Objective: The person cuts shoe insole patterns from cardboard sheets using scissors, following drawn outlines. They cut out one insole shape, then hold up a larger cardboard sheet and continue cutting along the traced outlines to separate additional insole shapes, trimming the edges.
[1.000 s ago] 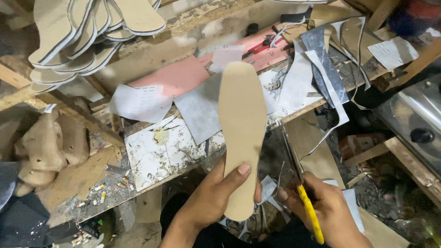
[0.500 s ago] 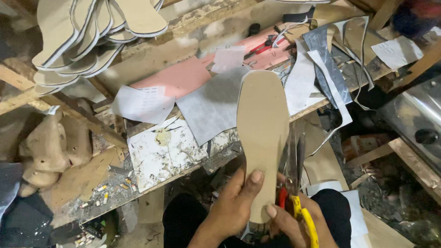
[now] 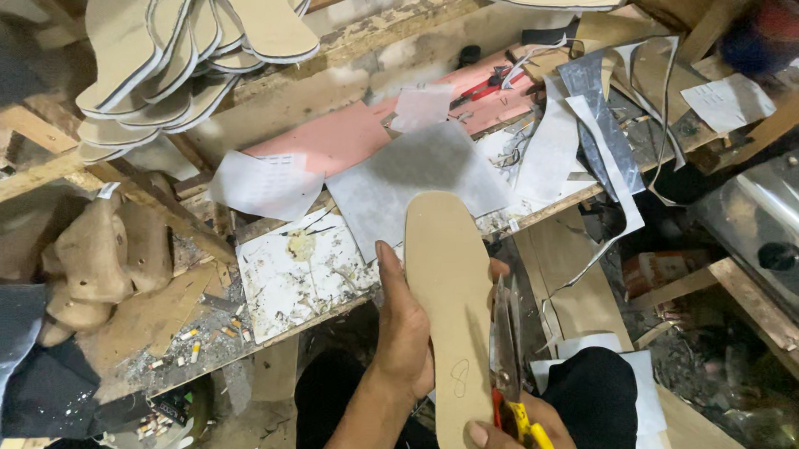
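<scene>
My left hand point(image 3: 404, 335) grips a tan cardboard shoe insole point(image 3: 450, 288) along its left edge, holding it lengthwise over the edge of the workbench. My right hand point(image 3: 507, 441) shows only at the bottom of the view, its thumb on the insole's heel end, and it holds scissors point(image 3: 507, 343) with yellow and red handles. The blades point up along the insole's right edge.
The worn wooden workbench point(image 3: 300, 274) carries paper sheets, a pink board point(image 3: 349, 134) and grey cut scraps point(image 3: 598, 116). A stack of cut insoles point(image 3: 175, 57) lies on a shelf at upper left. Wooden shoe lasts point(image 3: 97, 258) sit at left. A metal machine point(image 3: 771, 229) stands at right.
The insole has been drawn nearer to me and lower in view. My left hand has shifted up along its left edge, and the scissors now lie against its right edge.
</scene>
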A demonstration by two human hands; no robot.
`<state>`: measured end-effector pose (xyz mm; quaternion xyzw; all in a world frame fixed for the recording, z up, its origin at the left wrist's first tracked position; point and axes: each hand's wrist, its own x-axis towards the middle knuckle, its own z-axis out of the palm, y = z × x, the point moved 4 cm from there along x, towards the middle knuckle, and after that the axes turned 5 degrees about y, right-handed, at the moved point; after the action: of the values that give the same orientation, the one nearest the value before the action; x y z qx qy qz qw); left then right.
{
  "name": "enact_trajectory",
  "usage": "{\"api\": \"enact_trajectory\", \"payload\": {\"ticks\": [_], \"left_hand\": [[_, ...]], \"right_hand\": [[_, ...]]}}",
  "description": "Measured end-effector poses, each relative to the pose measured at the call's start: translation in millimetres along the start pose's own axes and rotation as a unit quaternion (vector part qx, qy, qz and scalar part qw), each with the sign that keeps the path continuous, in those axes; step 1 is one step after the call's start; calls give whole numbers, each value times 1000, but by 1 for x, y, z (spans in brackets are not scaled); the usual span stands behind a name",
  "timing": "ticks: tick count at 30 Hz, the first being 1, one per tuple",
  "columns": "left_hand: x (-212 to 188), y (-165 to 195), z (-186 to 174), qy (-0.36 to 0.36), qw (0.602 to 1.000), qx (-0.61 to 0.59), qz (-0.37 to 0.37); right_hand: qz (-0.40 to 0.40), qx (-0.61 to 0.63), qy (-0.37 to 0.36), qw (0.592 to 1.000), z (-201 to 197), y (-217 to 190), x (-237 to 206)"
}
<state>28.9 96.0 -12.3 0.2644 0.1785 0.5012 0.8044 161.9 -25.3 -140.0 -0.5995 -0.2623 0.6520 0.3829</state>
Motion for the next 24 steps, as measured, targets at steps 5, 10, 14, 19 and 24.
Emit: {"api": "enact_trajectory", "payload": {"ticks": [5, 10, 14, 19, 24], "left_hand": [[-3, 16, 3, 15, 999, 48, -14], [-6, 24, 9, 50, 995, 83, 1], [3, 36, 3, 89, 991, 91, 40], [8, 46, -12, 132, 986, 70, 73], [2, 42, -12, 157, 984, 50, 65]], "right_hand": [[-20, 13, 15, 1000, -8, -1, -1], [50, 1, 126, 991, -17, 2, -2], [11, 102, 221, 970, -25, 25, -11], [-37, 302, 142, 942, -26, 48, 16], [-23, 110, 223, 968, -32, 27, 10]]}}
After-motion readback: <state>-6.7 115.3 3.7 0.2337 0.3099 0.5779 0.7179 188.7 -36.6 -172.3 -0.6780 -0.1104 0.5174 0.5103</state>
